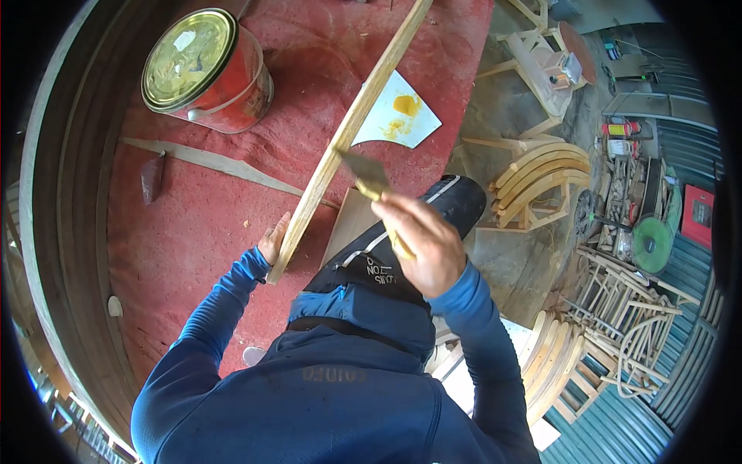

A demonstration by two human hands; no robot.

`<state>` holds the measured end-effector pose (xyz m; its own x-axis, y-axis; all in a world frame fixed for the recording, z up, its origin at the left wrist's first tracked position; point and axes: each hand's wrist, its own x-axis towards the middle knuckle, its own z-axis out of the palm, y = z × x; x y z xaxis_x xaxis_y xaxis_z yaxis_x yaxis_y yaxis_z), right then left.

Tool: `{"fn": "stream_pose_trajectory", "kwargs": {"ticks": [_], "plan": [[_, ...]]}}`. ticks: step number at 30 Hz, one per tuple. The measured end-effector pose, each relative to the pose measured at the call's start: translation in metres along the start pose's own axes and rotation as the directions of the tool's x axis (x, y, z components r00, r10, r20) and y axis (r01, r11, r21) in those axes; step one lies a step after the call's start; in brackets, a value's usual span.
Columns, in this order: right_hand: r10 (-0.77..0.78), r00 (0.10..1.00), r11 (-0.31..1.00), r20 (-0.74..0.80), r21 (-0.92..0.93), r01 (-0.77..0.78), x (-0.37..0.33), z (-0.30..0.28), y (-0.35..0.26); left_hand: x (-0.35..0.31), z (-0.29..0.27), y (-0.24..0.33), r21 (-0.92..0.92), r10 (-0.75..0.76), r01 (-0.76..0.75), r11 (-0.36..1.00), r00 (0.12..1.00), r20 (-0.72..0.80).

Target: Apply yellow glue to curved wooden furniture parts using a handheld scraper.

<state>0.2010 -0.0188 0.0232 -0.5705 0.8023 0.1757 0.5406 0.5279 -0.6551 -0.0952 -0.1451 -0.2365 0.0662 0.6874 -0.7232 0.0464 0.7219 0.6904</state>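
Note:
A long, narrow wooden strip slants from beside my lap up to the far edge of the view. My left hand grips its near end, with some fingers hidden behind the wood. In my right hand is a putty knife with a yellowish handle, its blade touching or very close to the strip's edge. Just beyond the strip lies a white panel bearing dabs of yellow-orange putty. A paler flat board lies under the strip near my leg.
A red can with a gold lid stands at the far left on the red work surface. Close by lie a thin tapered wood piece and a dark reddish block. Curved wooden parts and a chair frame stand on the right.

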Motion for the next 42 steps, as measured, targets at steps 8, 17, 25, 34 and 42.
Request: {"fn": "stream_pose_trajectory", "kwargs": {"ticks": [8, 17, 25, 34, 42], "plan": [[-0.185, 0.982, 0.91, 0.042, -0.371, 0.187, 0.016, 0.037, 0.042, 0.007, -0.001, 0.0, 0.03, -0.009, 0.008, 1.0, 0.999, 0.042], [-0.086, 0.992, 0.989, -0.096, -0.126, 0.074, 0.01, 0.003, 0.014, 0.006, 0.0, -0.003, -0.055, 0.01, -0.008, 0.998, 0.999, 0.033], [-0.155, 0.981, 0.937, 0.116, -0.298, 0.183, 0.011, 0.028, 0.022, -0.004, 0.002, 0.021, 0.065, -0.024, 0.019, 0.998, 0.998, 0.066], [-0.053, 0.999, 0.994, 0.002, -0.092, 0.053, 0.016, 0.0, -0.016, -0.002, 0.003, 0.015, 0.034, -0.07, 0.069, 0.997, 0.997, 0.04], [-0.165, 0.955, 0.973, 0.248, -0.115, 0.199, 0.002, 0.02, -0.031, -0.006, 0.009, 0.023, 0.073, 0.007, -0.007, 0.997, 1.0, -0.004]]}}
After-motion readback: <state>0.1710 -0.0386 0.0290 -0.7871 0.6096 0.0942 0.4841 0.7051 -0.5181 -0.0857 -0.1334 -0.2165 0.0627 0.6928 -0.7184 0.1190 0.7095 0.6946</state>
